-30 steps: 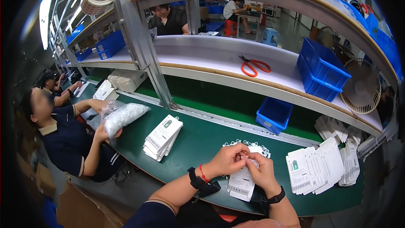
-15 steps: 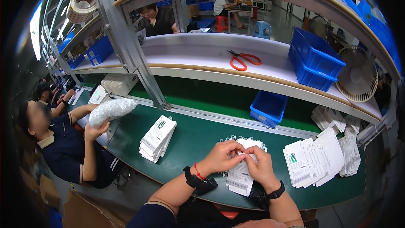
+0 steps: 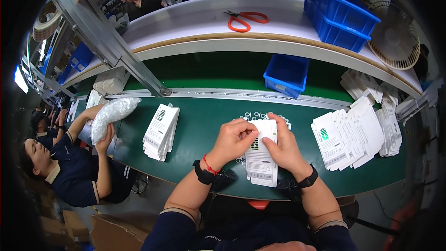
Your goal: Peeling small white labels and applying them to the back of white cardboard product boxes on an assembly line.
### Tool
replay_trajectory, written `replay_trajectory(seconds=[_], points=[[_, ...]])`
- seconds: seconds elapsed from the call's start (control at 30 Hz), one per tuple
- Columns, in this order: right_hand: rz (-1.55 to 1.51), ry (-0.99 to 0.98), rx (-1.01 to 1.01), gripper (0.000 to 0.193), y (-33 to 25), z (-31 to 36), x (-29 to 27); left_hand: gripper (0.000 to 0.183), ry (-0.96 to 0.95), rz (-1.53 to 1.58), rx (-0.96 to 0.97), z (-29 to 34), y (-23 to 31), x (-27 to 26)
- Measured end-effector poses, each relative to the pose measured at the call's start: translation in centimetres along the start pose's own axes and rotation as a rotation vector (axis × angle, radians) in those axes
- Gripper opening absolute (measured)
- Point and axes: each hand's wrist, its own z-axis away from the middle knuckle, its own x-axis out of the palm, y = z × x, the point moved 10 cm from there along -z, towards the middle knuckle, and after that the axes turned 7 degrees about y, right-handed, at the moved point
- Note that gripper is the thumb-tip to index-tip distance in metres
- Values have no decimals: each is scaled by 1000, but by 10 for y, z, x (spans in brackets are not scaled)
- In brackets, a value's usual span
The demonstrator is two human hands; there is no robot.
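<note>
R hand [image 3: 285, 151] has come away from the fingertip-to-fingertip pinch of 0.5 s ago, now has white card [image 3: 262, 162] by its R edge: thumb on face, fingers nearly straight. L hand [image 3: 232, 142] closed to a pinch at card's upper L; can't tell what's in it. Card is btwn both hands, over green table [image 3: 200, 116]. White rings [image 3: 254, 115] just beyond card's top. Card stack [image 3: 160, 132] L of card, fanned cards [image 3: 346, 137] R. Blue bin [image 3: 288, 72] + orange-handled cutters [image 3: 239, 29] farther beyond card. Co-worker [image 3: 76, 176] w/ plastic bag [image 3: 114, 116] well L of card.
</note>
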Motion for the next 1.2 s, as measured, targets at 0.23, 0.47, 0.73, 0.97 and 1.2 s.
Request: replay_trajectory(seconds=[0.23,0.47,0.73,0.97,1.2], points=[[-215,-46,165,19,24,10,18,7,106,50,-127,6,-16,-6],[-222,-42,127,19,10,8,17,8,164,110,-259,8,-38,-6],[-60,-54,-88,27,-21,10,24,3,279,-68,-1,9,-4,-21],[-137,-87,38,34,-17,22,29,5,334,-51,27,14,-1,-18],[-150,-9,-123,35,-28,13,16,7,104,565,-393,16,-49,11]])
